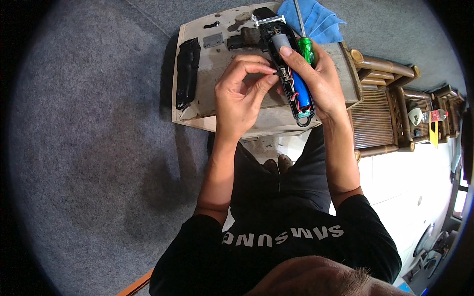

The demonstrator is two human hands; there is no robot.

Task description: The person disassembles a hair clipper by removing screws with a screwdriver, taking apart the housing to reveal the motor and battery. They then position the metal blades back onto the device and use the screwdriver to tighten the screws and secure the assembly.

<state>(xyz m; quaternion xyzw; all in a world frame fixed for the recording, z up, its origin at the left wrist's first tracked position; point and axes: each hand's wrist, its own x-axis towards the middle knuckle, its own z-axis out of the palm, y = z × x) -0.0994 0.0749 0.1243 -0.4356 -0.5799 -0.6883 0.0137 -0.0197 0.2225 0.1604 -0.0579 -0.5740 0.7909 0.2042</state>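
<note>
An opened hair clipper (271,52) lies tilted in my right hand (323,81), its thumb over the grey motor (280,40). A metal blade tops the clipper; a blue battery (300,92) and red wires show lower in its body. Between the fingers of that same hand sits a screwdriver (306,49) with a green handle, its shaft pointing away from me. My left hand (242,89) has thumb and fingers pinched at the clipper's left edge, beside a small metal part (284,74). Whatever is in the pinch is too small to make out.
On the wooden table (211,66) lie a black clipper cover (187,71), a flat grey plate (214,40), a small black part (212,24) and a dark piece (243,39). A blue cloth (321,22) covers the far right corner. Bamboo furniture (373,118) stands to the right.
</note>
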